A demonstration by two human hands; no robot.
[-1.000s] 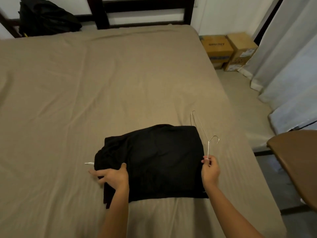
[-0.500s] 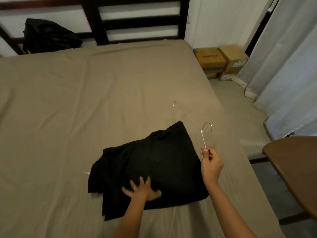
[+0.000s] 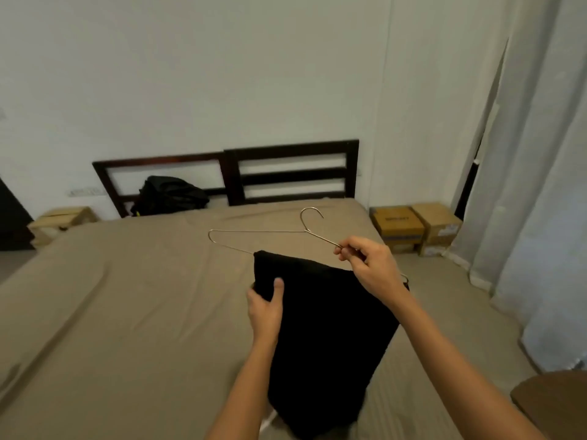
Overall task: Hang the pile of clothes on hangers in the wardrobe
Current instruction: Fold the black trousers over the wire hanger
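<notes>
A folded black garment (image 3: 327,338) hangs over the lower bar of a thin metal wire hanger (image 3: 254,231), lifted above the bed. My left hand (image 3: 265,301) grips the garment's upper left edge, thumb on the front of the cloth. My right hand (image 3: 370,262) pinches the hanger's right arm just below its hook (image 3: 309,214). The hanger's right end is hidden behind my right hand and the cloth. No wardrobe is in view.
The bed (image 3: 127,312) with its tan sheet spreads below, with a dark wooden headboard (image 3: 286,173) and a black bag (image 3: 171,193) at the far end. Cardboard boxes (image 3: 413,228) stand on the floor to the right, beside pale curtains (image 3: 546,185). A brown chair seat (image 3: 552,404) sits at lower right.
The garment has been lifted off the bed and now hangs over the hanger. My left hand went from lying flat on the cloth to gripping its edge. The view tilted upward.
</notes>
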